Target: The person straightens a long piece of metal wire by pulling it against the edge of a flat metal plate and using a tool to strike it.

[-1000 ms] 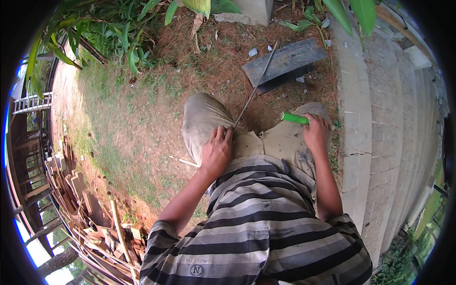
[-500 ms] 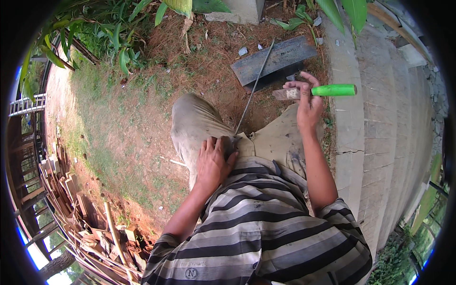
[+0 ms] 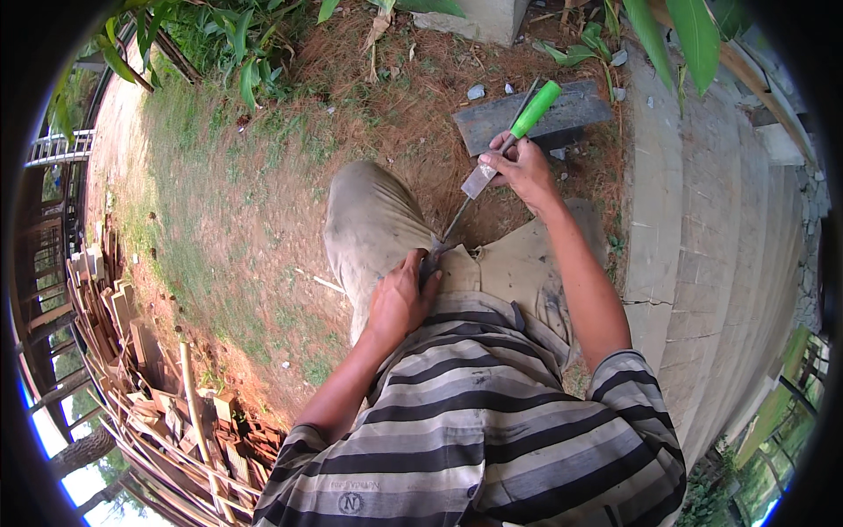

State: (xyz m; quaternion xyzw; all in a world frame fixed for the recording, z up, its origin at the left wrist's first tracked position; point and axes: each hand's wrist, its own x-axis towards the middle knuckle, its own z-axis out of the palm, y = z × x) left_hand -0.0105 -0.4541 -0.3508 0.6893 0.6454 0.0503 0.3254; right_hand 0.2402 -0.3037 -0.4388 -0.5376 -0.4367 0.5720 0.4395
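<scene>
My right hand [image 3: 524, 171] grips a flat-bladed scraper by its metal part, between thumb and fingers. Its bright green handle [image 3: 535, 109] points up and away to the right, and its dirty flat blade [image 3: 479, 180] points back toward my lap. The blade lies over or against a long thin metal rod [image 3: 457, 218]; whether they touch I cannot tell. At my lap, the fingers of my left hand [image 3: 400, 297] are closed round the rod's dark grip end [image 3: 430, 260]. The rod's far end shows beside the green handle, and its middle is hidden behind my right hand.
A grey rectangular slab [image 3: 492, 127] lies on the grassy soil beyond my knees. Concrete steps [image 3: 694, 255] rise on the right. A pile of scrap wood [image 3: 167, 404] spreads at lower left. Leafy plants [image 3: 250, 61] and a concrete block [image 3: 479, 19] stand at the far side.
My right hand has moved left, bringing the scraper over the rod. The scraper has turned from level to slanted, handle up. My left hand stays at my lap on the rod.
</scene>
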